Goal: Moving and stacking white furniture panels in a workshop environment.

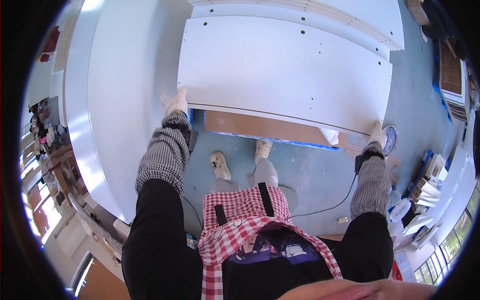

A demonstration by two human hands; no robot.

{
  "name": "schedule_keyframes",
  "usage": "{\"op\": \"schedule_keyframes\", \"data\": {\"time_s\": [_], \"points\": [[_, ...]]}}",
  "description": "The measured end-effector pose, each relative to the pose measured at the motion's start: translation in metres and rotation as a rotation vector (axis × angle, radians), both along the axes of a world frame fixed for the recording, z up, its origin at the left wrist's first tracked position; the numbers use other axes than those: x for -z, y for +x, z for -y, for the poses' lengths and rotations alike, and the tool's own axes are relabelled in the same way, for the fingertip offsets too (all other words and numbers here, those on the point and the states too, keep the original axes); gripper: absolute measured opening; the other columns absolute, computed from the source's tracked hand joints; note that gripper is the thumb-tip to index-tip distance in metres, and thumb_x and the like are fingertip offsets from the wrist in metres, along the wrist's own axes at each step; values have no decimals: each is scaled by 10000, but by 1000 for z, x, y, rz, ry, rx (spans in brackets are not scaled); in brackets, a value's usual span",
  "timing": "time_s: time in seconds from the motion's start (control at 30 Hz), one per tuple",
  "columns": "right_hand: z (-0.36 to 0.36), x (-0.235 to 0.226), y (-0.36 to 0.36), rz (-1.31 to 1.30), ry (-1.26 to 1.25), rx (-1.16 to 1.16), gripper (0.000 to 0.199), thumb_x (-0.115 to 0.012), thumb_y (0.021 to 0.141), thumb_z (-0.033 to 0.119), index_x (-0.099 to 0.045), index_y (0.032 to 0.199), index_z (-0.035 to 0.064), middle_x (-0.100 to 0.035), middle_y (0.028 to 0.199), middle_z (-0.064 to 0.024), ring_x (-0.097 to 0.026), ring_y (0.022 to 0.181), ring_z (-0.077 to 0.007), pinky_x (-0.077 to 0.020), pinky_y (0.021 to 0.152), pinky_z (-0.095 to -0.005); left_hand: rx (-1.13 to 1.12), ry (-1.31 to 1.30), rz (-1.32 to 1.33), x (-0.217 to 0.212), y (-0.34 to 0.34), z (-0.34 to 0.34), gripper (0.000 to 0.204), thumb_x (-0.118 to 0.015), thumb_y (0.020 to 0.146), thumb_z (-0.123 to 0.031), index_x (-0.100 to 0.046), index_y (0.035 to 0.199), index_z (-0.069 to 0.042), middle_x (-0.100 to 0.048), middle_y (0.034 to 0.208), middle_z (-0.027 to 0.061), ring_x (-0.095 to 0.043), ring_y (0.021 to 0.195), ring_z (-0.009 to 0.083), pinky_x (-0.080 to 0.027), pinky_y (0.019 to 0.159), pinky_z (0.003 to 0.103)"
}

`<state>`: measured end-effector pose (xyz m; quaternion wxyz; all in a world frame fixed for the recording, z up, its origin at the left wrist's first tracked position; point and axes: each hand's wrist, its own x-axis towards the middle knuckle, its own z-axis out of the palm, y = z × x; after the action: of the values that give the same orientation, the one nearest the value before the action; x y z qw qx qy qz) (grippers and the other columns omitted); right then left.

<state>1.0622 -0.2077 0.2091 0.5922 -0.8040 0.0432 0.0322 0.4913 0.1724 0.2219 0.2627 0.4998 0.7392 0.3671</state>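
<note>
A wide white panel [275, 70] with small drilled holes lies in front of me, its long near edge facing me. At its near left corner, my left hand [175, 101] in a pale glove closes on the edge. My right hand [377, 134], also gloved, grips the near right corner. The fingers under the panel are hidden on both sides. Beneath the near edge shows a brown board [265, 127] with a blue rim. More white panels [345, 15] are stacked just behind the one I hold.
A long white surface [125, 65] stands close on my left. Near my right hand is a round bucket [390, 140]. A thin cable [325, 212] crosses in front of my body. Stacked white pieces [434, 185] sit on the right, and a blue-edged brown crate [450, 70] stands farther off.
</note>
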Motion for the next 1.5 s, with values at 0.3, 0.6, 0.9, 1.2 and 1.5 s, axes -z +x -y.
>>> {"op": "schedule_keyframes", "data": {"time_s": [0.3,0.6,0.9,1.2,1.5], "points": [[3,11,63,-289,173,-145,566,-528,865,474,-532,1120,-30,-619,930,-150,-616,784,-260,-525,635,-393,161,-303,1095,27,119,87,488,-495,891,-450,-461,1228,-99,-531,1202,65,-483,1138,226,-352,999,378],[6,-34,134,-288,211,-115,555,-487,870,505,-536,1131,17,-619,989,-149,-621,801,-253,-530,668,-356,187,-253,1032,0,215,80,568,-530,866,-457,-396,1308,-126,-461,1286,83,-425,1210,262,-279,1047,408],[-25,-18,114,-319,191,-158,531,-503,875,490,-522,1157,41,-601,1035,-155,-615,829,-255,-528,678,-358,139,-329,864,19,178,37,747,-558,826,-516,-289,1354,-62,-298,1402,181,-335,1275,340,-275,1043,448],[1,11,113,-135,-154,-334,560,-631,815,376,-465,1197,1,-556,1044,-159,-590,897,-257,-547,668,-357,126,-292,777,77,171,31,722,-575,814,-513,-346,1348,-85,-346,1361,190,-413,1204,313,-327,999,443],[-9,-4,114,-176,-91,-426,452,-654,805,349,-544,1082,9,-587,944,-123,-589,795,-219,-513,617,-340,268,-288,651,55,128,7,662,-567,823,-494,-373,1341,-131,-396,1320,153,-424,1183,284,-319,1003,426]]}}
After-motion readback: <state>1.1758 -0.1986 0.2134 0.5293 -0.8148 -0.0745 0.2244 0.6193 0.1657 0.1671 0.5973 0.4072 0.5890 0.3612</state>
